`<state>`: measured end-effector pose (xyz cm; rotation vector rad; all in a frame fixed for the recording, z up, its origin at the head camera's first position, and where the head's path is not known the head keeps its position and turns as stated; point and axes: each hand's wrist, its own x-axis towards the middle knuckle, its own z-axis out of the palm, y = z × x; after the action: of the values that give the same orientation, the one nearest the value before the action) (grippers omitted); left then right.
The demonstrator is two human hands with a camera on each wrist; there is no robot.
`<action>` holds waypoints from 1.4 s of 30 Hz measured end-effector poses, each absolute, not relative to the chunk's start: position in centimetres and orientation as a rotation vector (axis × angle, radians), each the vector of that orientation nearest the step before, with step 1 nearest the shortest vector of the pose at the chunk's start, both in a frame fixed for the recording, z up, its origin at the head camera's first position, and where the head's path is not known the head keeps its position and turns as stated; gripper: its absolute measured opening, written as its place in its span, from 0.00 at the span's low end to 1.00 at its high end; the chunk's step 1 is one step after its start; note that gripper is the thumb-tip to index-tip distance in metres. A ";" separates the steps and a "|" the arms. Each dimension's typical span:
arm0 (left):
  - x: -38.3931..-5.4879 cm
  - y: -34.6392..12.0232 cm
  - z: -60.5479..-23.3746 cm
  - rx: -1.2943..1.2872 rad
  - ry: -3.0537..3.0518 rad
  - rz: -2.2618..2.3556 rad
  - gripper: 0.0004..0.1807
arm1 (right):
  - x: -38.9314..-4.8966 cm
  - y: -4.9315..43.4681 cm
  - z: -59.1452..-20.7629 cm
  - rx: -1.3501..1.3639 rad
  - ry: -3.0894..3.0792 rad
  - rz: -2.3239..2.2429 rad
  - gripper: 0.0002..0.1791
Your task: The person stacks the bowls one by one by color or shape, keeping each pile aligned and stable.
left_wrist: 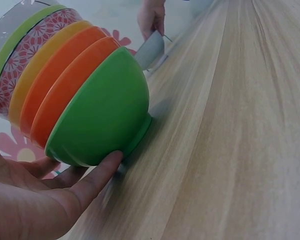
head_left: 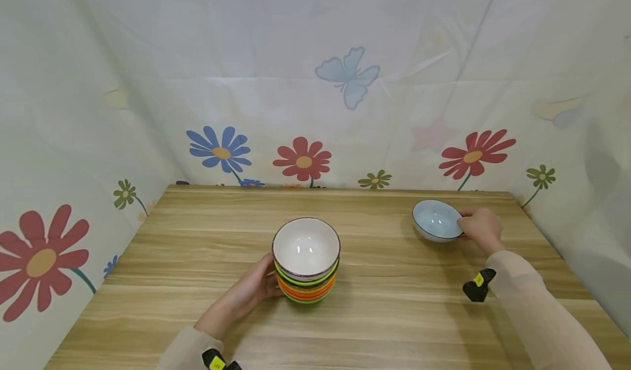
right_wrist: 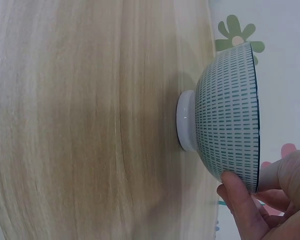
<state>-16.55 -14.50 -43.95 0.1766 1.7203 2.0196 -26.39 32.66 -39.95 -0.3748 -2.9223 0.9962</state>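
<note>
A stack of nested bowls [head_left: 307, 290] stands at the middle of the table, a white bowl [head_left: 305, 246] with a dark rim on top. Under it, the left wrist view shows a lime rim, a red flower-patterned bowl [left_wrist: 32, 47], yellow and orange bowls, and a green bowl [left_wrist: 102, 110] at the bottom. My left hand [head_left: 248, 288] rests against the stack's left side, its extended fingers touching the green bowl. Far to the right, my right hand [head_left: 480, 230] pinches the rim of a pale blue bowl [right_wrist: 225, 115] with green dashes outside. This bowl is upright, close over the table.
The wood-grain table [head_left: 197, 222] ends at a flower-printed cloth [head_left: 246, 85] behind, with more cloth along both sides. Bare tabletop lies between the stack and the pale blue bowl. Black wrist devices [head_left: 479, 285] sit on both sleeves.
</note>
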 end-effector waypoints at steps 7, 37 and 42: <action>-16.6 -14.6 -44.0 0.179 1.715 2.016 0.40 | -26.3 32.2 -39.6 -0.318 -2.919 0.974 0.23; -16.6 -14.5 -44.1 0.166 1.713 2.031 0.41 | -26.4 25.5 -35.5 0.088 -3.005 0.866 0.21; -16.6 -14.5 -44.1 0.168 1.714 2.033 0.41 | -26.3 24.7 -34.8 0.157 -2.999 0.803 0.20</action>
<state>-16.59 -14.50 -44.11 0.1677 1.7140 2.0325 -26.32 24.66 -34.82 0.1575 -2.9992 0.8034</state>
